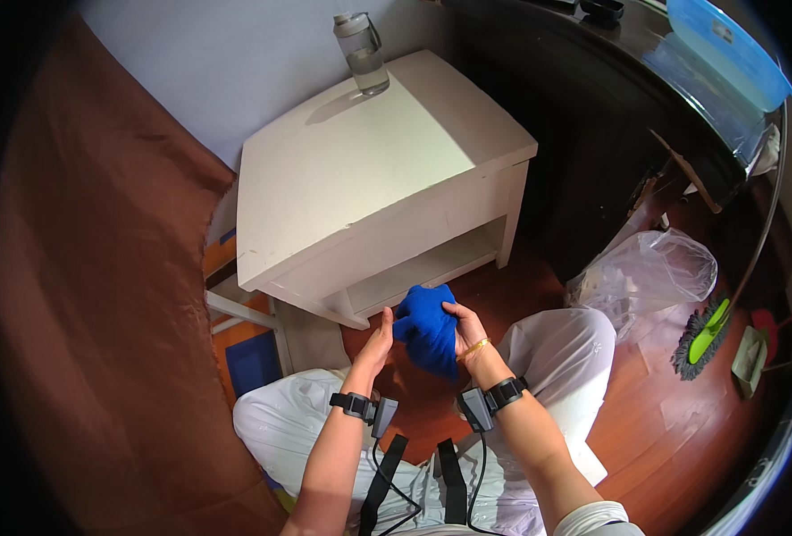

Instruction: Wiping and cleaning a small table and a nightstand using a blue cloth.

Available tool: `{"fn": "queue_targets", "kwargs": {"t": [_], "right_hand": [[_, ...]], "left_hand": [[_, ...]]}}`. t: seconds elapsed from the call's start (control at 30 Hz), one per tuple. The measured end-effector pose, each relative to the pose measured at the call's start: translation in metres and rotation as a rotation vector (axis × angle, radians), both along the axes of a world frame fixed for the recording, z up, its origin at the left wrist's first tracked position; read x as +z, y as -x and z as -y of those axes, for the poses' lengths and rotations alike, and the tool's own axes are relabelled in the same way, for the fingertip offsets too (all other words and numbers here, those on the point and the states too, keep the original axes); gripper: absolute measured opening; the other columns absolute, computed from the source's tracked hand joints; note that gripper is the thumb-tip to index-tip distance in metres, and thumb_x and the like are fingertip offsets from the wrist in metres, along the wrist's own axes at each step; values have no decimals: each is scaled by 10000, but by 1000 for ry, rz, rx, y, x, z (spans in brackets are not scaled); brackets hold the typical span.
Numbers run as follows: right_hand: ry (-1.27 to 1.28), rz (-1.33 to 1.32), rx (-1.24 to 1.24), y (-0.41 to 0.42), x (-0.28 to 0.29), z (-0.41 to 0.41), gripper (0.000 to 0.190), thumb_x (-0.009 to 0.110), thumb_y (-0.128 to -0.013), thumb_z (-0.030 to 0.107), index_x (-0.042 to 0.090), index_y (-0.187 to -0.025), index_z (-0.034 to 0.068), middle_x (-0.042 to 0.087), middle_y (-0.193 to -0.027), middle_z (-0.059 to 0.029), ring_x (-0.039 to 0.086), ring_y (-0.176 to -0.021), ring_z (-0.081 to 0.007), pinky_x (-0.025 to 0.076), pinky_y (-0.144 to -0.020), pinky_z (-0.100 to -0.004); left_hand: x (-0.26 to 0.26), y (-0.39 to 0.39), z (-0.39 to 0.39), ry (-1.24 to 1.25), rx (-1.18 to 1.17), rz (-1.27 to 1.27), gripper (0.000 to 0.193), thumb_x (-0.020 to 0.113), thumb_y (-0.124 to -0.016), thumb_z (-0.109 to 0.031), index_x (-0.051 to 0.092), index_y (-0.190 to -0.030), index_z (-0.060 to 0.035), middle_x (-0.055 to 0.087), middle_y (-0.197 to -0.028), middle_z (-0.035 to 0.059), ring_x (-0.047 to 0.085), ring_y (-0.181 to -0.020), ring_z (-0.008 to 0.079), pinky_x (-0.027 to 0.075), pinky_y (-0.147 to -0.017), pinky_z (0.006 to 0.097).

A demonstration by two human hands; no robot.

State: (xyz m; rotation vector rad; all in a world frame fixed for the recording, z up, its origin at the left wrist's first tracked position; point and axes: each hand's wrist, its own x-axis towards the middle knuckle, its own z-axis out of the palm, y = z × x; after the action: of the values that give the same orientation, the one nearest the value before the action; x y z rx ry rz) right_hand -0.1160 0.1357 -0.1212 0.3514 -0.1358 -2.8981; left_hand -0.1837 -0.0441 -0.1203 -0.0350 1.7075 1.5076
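Observation:
A bunched blue cloth [429, 328] is held up in front of the white table, above the floor between my knees. My right hand [468, 329] grips its right side, with the thumb laid over the fabric. On the other side, my left hand [374, 347] is at the cloth's left edge, its thumb pointing up and off the fabric. The fingers of that hand are mostly hidden, so whether they pinch the cloth does not show. The lower end of the cloth hangs down beside my right wrist.
A white side table [369, 174] with a lower shelf stands ahead, bearing a water bottle [365, 60]. Brown fabric [101, 301] hangs at left. To the right are a clear plastic bag [644, 275], a green-and-grey mop head [707, 335] and a blue plastic bin [731, 53].

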Motion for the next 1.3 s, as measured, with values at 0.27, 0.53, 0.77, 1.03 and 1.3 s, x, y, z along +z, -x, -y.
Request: {"fn": "queue_targets", "kwargs": {"t": [0.27, 0.53, 0.77, 1.03, 1.3], "right_hand": [[-359, 59, -141, 2, 2, -6, 406, 482, -840, 122, 399, -1206, -32, 517, -1143, -196, 544, -1016, -321, 450, -885, -448], [-974, 175, -170, 4, -6, -10, 392, 510, -839, 125, 450, -1194, -30, 559, -1102, -138, 541, -1007, -229, 436, -850, -336], [-1587, 460, -93, 3, 1, -6, 478, 658, -745, 239, 485, -1114, -10, 559, -1057, -174, 537, -994, -233, 434, -832, -338], [-1657, 138, -14, 3, -9, -17, 553, 632, -693, 121, 440, -1203, 25, 543, -1091, -192, 530, -1017, -289, 419, -873, -344], [-2490, -320, -413, -2, 85, -23, 420, 649, -623, -4, 533, -1022, 55, 512, -848, -147, 494, -837, -325, 431, -769, -387]], "left_hand": [[24, 6, -7, -74, 124, -283, 482, 551, -843, -389, 467, -1136, -16, 522, -1113, 72, 441, -1066, 169, 302, -942, 332], [43, 12, -8, 263, 81, -483, 386, 539, -867, -310, 436, -1097, -18, 543, -1012, 112, 505, -934, 157, 388, -834, 280], [19, 18, 8, 218, 342, -465, 444, 607, -830, -267, 425, -1176, -56, 525, -1003, 67, 496, -868, 140, 406, -762, 269], [36, 15, 3, 131, -162, -608, 384, 648, -770, -113, 511, -1127, -93, 576, -982, 79, 525, -956, 189, 409, -853, 312], [129, 17, -5, 542, -280, -1121, 293, 682, -672, -75, 591, -949, -94, 539, -888, 116, 511, -908, 316, 411, -807, 379]]}}
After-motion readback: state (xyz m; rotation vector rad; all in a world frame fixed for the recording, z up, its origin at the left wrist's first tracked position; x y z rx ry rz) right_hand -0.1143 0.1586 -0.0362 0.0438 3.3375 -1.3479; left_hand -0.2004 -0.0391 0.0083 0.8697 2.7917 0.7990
